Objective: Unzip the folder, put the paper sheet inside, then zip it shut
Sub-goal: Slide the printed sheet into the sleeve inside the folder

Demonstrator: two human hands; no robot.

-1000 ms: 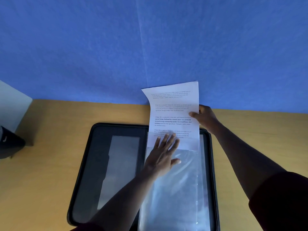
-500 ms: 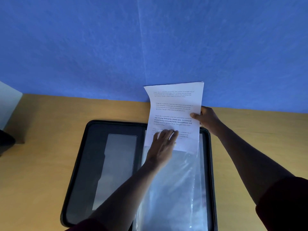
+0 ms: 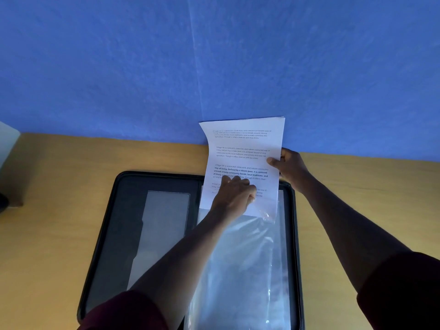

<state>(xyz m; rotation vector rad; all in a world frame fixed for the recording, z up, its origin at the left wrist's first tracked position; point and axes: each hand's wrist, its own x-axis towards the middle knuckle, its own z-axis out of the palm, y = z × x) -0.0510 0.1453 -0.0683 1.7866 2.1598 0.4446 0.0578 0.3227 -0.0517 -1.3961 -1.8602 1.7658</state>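
White paper sheet (image 3: 242, 151) is pinched at its right edge by the right hand (image 3: 289, 169); left hand (image 3: 234, 195) fingers curl, pressing it into the folder (image 3: 133, 186) sleeve.

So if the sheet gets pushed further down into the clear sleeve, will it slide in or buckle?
Likely to buckle: the sheet already curves where the right hand pinches its edge. The glossy sleeve looks slick yet limp, so its mouth may catch the sheet.
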